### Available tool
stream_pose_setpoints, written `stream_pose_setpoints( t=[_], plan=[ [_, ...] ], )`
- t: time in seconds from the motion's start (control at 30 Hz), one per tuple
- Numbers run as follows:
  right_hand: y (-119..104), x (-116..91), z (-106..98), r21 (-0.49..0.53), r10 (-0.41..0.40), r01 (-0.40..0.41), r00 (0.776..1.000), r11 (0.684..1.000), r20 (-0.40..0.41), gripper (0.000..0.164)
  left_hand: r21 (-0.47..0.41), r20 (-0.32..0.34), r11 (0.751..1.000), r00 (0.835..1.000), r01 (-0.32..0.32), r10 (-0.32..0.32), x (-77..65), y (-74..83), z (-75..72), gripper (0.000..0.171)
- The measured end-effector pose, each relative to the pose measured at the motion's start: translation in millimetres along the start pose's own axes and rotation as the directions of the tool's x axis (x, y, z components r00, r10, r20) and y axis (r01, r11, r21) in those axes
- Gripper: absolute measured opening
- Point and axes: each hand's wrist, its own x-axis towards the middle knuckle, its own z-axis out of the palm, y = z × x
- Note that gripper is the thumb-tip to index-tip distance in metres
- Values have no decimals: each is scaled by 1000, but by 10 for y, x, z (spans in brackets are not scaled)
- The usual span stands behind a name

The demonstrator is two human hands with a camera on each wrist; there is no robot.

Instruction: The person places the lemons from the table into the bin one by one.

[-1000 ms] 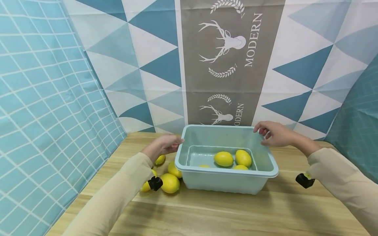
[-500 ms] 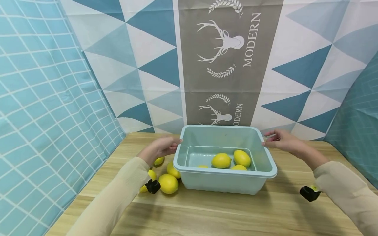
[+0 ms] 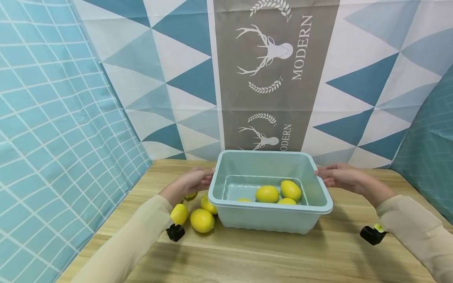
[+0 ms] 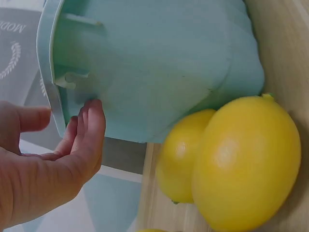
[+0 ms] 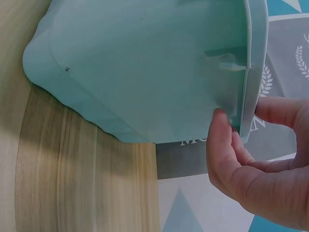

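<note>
A light blue-green plastic tub (image 3: 269, 218) stands on the table with several yellow lemons (image 3: 267, 194) inside. My left hand (image 3: 194, 181) is at its left end; in the left wrist view the thumb is by the outer side of the rim and the curled fingers (image 4: 91, 123) reach under it. At the opposite end, my right hand (image 3: 343, 177) grips the rim, thumb against the lip and fingers (image 5: 221, 133) tucked beneath. More lemons (image 3: 202, 220) lie on the table beside the tub's left end, below my left hand.
The tub rests on a wooden table (image 3: 226, 255). Close behind it hangs a patterned cloth (image 3: 262, 98) with triangles and deer heads. A blue checked cloth (image 3: 53, 129) borders the left side, and a teal cloth (image 3: 431, 149) the right.
My right hand has come from over the tub's back right corner out and down to its right rim, fingers now underneath. The left hand has dropped slightly, its fingers lower under the rim.
</note>
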Motion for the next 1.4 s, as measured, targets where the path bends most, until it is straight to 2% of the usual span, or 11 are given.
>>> stream_pose_setpoints(
  t=[0.2, 0.33, 0.4, 0.53, 0.6, 0.77, 0.9, 1.03, 1.2, 1.27, 1.4],
  plan=[
    [44, 15, -2, 83, -9, 7, 1000, 997, 20, 60, 204, -71, 978, 996, -41, 57, -99, -6, 23, 34],
    [54, 13, 12, 138, 2, -5, 1000, 990, 19, 51, 364, -68, 924, 986, -119, 154, -197, -47, 25, 28],
    [52, 4, 27, 147, 4, -7, 1000, 989, 19, 52, 479, -45, 859, 973, -179, 227, -262, -84, 6, 23],
    [51, -3, 50, 141, -2, -1, 1000, 990, 21, 53, 684, 36, 675, 938, -275, 346, -405, -170, -38, 14],
    [59, 1, 47, 134, -10, 7, 1000, 991, 26, 52, 736, 73, 607, 926, -301, 371, -456, -222, -47, 11],
    [80, 22, 22, 124, -29, 23, 998, 992, 49, 54, 783, 123, 528, 913, -330, 389, -541, -344, -43, 22],
    [113, 48, -34, 146, -54, 40, 995, 988, 89, 53, 827, 157, 443, 898, -347, 410, -606, -414, -29, 32],
    [142, 51, -94, 189, -93, 67, 987, 980, 134, 45, 892, 202, 280, 866, -356, 456, -652, -474, -6, 40],
    [97, 38, -23, 156, -30, 22, 998, 988, 52, 54, 933, 267, 64, 802, -353, 535, -672, -580, 26, 49],
    [84, 37, -1, 148, -8, 4, 1000, 989, 28, 54, 936, 286, 9, 776, -352, 562, -674, -627, 35, 53],
    [81, 40, 16, 138, 3, -4, 1000, 990, 12, 53, 935, 308, -44, 742, -352, 595, -667, -704, 43, 57]
  ],
)
